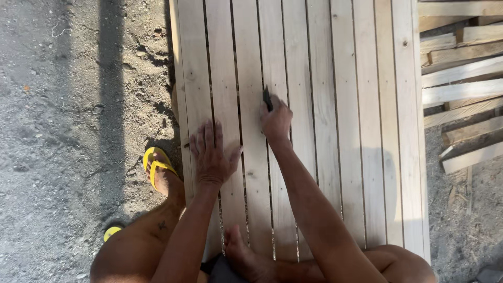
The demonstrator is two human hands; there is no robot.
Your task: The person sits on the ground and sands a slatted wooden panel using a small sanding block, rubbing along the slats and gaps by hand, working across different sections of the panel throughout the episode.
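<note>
A panel of pale wooden slats (335, 105) lies on the ground and fills the middle of the view. My left hand (212, 154) rests flat on the slats near the panel's left edge, fingers spread. My right hand (276, 121) is closed on a small dark tool (268, 98) whose tip points away from me and touches a slat near a gap. Both forearms reach up from the bottom of the view. One bare foot (243, 257) rests on the slats at the bottom.
Gravelly dirt ground (68, 105) lies to the left, crossed by a long shadow. My other foot in a yellow flip-flop (157, 165) stands on it beside the panel. A pile of loose wooden boards (461, 84) lies at the right.
</note>
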